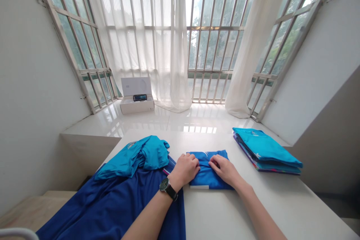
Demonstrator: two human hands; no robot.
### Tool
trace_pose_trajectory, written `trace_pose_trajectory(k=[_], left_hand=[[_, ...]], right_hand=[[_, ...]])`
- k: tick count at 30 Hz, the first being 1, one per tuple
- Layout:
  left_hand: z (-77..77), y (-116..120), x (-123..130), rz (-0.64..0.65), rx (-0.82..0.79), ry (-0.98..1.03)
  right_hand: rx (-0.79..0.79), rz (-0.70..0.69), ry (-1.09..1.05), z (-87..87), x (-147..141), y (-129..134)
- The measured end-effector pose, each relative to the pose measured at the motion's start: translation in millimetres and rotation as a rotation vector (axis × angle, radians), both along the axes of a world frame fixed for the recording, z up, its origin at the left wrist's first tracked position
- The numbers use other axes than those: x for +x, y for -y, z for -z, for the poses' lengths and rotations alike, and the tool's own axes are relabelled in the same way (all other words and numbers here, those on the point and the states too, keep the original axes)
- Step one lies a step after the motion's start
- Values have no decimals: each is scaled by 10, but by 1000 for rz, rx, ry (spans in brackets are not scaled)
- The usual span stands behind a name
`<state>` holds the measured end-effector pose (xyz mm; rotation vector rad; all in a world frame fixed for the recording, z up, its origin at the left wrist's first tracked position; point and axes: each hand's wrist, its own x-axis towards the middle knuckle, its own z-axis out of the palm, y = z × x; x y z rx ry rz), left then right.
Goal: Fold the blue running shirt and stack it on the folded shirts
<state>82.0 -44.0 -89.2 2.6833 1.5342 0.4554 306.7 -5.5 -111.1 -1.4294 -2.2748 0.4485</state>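
Observation:
A bright blue garment (204, 177), folded into a small rectangle, lies flat on the white table between my hands. Curled fingers of my left hand (185, 168) grip its left side, and a black-strapped watch sits on that wrist. On the other side, my right hand (222, 167) pinches the cloth near the upper middle, thumb and fingertips close together. Small creases run between the two hands. Left of them, a crumpled teal garment (140, 155) rests on a spread dark blue garment (120, 202), which reaches close to my left forearm.
At the right stands a stack of folded garments (267, 148), teal on top. The white table (213, 213) meets a glossy window ledge (180, 122). On that ledge an open white box (137, 107) has a phone-like device (140, 98) on it. Sheer curtains (171, 45) hang before barred windows.

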Motion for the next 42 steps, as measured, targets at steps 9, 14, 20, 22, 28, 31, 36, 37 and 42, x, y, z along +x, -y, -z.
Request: trace_pose_trajectory(k=[9, 14, 20, 22, 28, 31, 36, 37, 42], left_hand=[[-93, -43, -119, -65, -85, -11], [-75, -62, -165, 29, -111, 35], [-40, -76, -162, 36, -116, 36], [-28, -79, -160, 36, -101, 44], [4, -85, -161, 18, -78, 46], [5, -85, -160, 11, -77, 41], [-11, -77, -157, 0, -81, 30], [-13, -75, -158, 0, -81, 30], [-17, -71, -160, 0, -87, 39]], right_hand=[[-12, -6, 1, -22, 5, 9], [-23, -5, 9, -24, 4, 9], [-32, -9, 17, -33, 0, 18], [-34, -9, 21, -35, 0, 20], [-35, -10, 21, -29, 2, 16], [-32, -9, 21, -33, 2, 18], [-33, -13, 14, -51, -1, 26], [-33, -13, 14, -53, -2, 27], [-31, -14, 8, -49, 0, 26]])
